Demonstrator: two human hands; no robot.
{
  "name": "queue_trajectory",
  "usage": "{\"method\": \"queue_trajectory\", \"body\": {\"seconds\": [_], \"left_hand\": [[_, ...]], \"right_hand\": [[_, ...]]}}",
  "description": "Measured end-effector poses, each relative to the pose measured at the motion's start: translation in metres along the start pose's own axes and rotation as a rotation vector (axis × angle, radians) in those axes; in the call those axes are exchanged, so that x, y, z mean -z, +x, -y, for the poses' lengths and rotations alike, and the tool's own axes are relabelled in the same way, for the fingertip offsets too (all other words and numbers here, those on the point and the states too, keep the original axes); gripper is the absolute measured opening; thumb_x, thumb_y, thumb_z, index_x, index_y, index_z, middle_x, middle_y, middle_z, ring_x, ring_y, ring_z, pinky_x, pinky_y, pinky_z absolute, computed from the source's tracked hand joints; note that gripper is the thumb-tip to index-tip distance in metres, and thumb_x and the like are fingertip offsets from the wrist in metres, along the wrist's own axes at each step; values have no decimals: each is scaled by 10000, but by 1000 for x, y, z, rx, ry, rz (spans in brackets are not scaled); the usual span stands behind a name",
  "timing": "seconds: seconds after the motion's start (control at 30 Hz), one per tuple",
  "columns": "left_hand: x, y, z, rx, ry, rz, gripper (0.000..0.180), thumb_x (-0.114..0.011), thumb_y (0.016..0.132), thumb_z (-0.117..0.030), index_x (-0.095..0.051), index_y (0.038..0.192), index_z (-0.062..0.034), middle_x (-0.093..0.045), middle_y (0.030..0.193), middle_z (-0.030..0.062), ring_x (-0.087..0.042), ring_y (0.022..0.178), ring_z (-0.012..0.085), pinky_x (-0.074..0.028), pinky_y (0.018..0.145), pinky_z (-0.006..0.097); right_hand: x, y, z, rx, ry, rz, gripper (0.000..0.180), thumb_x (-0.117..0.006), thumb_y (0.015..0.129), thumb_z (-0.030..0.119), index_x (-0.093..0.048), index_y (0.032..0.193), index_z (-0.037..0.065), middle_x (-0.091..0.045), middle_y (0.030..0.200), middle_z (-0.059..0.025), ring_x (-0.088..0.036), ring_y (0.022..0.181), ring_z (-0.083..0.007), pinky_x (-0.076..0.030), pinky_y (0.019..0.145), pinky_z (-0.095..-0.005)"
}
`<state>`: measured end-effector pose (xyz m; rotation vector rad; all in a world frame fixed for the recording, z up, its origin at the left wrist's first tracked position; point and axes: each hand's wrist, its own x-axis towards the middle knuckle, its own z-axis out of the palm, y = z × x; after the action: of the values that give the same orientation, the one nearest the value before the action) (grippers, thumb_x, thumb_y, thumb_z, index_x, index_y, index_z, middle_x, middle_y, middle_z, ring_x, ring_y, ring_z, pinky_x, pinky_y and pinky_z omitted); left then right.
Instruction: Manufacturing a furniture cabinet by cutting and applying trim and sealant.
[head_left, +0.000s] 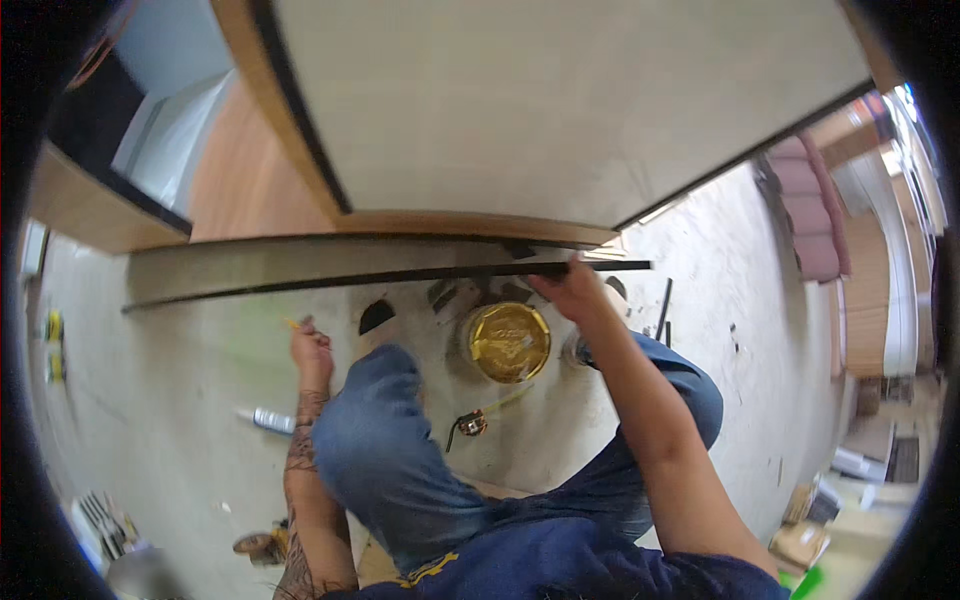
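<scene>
My right hand (572, 288) is closed on a long, thin black strip (400, 279) close to its right end. The strip runs leftward across the view, just in front of the wood-edged lower side of a large pale panel (570, 110). Farther left, my left hand (312, 345) is closed around a slim yellow stick that looks like a pencil (292, 323); its fingers are partly hidden. Between my knees stands a round tin with a gold lid (510, 343). A tape measure (472, 424) with some yellow tape drawn out lies below the tin.
A sealant tube (272, 420) lies beside my left forearm. Near my feet are several dark offcuts (445, 293) and short black strips (664, 308). A yellow and black tool (262, 546) rests at lower left. Pink cushions (808, 205) stand at the right.
</scene>
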<state>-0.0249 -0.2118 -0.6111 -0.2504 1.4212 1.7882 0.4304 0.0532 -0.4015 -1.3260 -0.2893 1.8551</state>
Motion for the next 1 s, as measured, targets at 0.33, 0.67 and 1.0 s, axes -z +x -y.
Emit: {"method": "queue_trajectory", "body": {"seconds": [0.33,0.67,1.0], "left_hand": [[-122,47,-110,-87,-97,135,264,-600,1089,-328,-643,1190,-87,-564,810,-21,-373,578,71,-345,508,241],[-190,36,-111,-235,75,94,289,-650,1074,-295,-433,941,-158,-401,759,-53,-352,584,72,-348,527,264],[-210,31,-97,-278,74,186,275,-648,1074,-306,-459,947,-151,-396,689,-77,-352,539,57,-333,508,247]], "right_hand": [[-37,78,-21,20,51,175,522,-332,1155,391,-370,1496,-3,-509,1450,-208,-631,1148,-425,-624,922,-566],[-30,103,-15,121,124,121,468,-324,1159,366,-402,1477,31,-536,1429,-206,-640,1194,-401,-623,953,-537],[-23,116,-8,163,159,-18,422,-389,1149,333,-423,1424,13,-576,1331,-191,-667,1124,-376,-663,872,-531]]}}
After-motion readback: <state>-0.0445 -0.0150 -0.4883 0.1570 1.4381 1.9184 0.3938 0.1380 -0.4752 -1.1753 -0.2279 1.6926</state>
